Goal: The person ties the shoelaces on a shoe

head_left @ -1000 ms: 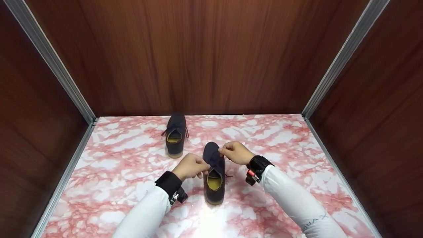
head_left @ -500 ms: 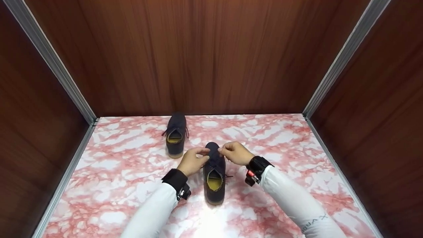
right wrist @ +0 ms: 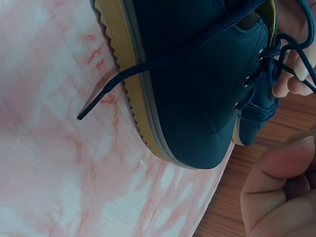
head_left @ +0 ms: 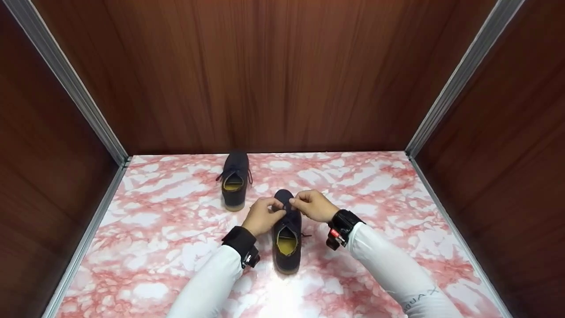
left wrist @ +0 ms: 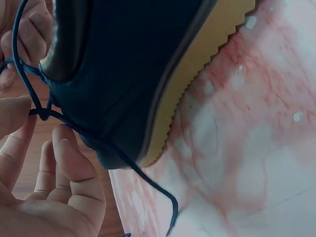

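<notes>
A dark navy lace-up shoe (head_left: 288, 263) with a yellow lining stands on the table, toe pointing away, between the two hands. My left hand (head_left: 261, 217) pinches a shoelace (left wrist: 133, 165) over the shoe's front, beside a small crossing of lace in the left wrist view. Opposite it, my right hand (head_left: 316, 206) holds thumb and forefinger together on the lace above the toe; its fingertips fall outside the right wrist view. One loose lace end (right wrist: 118, 79) hangs down the shoe's side and over the tan serrated sole (right wrist: 140, 116).
A matching shoe (head_left: 234, 198) with its laces hanging stands farther back on the left. The red-and-white marbled table (head_left: 362, 260) meets a brown wood-grain panel (head_left: 265, 88) at the back. Panels with grey metal edges rise on both sides.
My left hand has moved forward from the shoe's opening to the front of the laces, close to the right hand. My right hand has shifted only slightly. Both shoes stay in place.
</notes>
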Demonstrator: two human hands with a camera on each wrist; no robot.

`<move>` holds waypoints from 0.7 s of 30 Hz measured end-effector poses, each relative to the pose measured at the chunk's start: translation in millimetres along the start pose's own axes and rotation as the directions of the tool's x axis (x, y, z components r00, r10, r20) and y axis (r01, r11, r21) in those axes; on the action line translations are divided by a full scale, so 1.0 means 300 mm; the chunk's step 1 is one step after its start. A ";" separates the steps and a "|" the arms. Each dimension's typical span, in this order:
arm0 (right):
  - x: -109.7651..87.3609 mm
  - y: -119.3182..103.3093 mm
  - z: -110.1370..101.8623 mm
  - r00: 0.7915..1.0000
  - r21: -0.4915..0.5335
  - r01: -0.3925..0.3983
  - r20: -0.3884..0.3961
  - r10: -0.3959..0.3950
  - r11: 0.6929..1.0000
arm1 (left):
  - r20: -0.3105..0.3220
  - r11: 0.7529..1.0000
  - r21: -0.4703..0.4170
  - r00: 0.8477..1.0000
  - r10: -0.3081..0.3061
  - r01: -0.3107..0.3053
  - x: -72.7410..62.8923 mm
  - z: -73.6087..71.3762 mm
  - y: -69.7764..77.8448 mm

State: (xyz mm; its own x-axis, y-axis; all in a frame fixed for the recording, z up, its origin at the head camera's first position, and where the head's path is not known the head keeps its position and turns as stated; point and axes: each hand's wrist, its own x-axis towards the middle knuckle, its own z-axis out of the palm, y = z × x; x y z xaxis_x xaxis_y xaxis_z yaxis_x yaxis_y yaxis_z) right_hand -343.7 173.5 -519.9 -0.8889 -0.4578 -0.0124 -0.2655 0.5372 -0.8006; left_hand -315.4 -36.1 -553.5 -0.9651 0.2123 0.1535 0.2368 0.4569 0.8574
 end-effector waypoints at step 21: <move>-0.019 -0.006 -0.013 1.000 0.009 -0.006 0.012 0.006 1.000 | 0.021 0.998 -0.046 0.999 -0.040 0.041 -0.006 -0.001 0.015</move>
State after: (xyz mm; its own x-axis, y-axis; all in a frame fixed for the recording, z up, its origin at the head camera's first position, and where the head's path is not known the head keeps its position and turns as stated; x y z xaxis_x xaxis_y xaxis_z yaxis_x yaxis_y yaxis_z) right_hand -339.7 177.8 -516.0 -0.8861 -0.4629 -0.0245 -0.2564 0.5335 -0.8060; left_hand -312.8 -34.7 -549.7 -0.9713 0.2116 0.1084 0.1914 0.4253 0.8846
